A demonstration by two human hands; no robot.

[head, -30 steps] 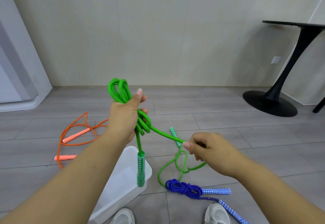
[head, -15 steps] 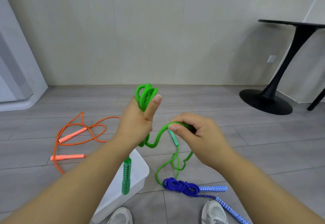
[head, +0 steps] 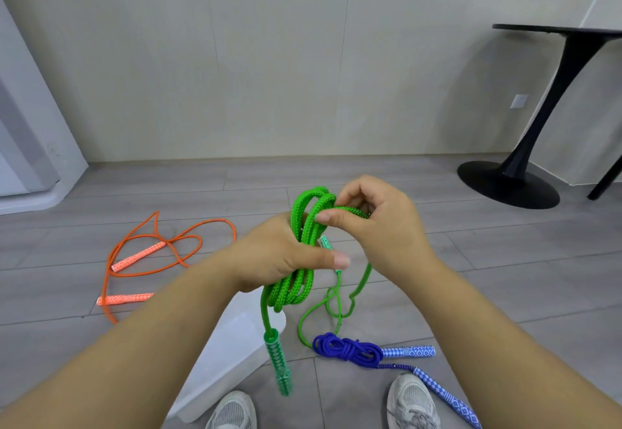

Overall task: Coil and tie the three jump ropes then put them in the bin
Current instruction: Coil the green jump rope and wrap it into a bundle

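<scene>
my left hand (head: pixel 282 257) grips the upright green rope (head: pixel 304 226) coil; my right hand (head: pixel 377 223) pinches its free strand crossing the coil's top.

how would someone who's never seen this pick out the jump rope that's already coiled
From the black pedestal table at right, come down the grey floor to the person's right shoe. Just beyond its toe lies the blue jump rope. It alone is wound tight; the orange jump rope sprawls loose at left, the green jump rope is held up.
</scene>
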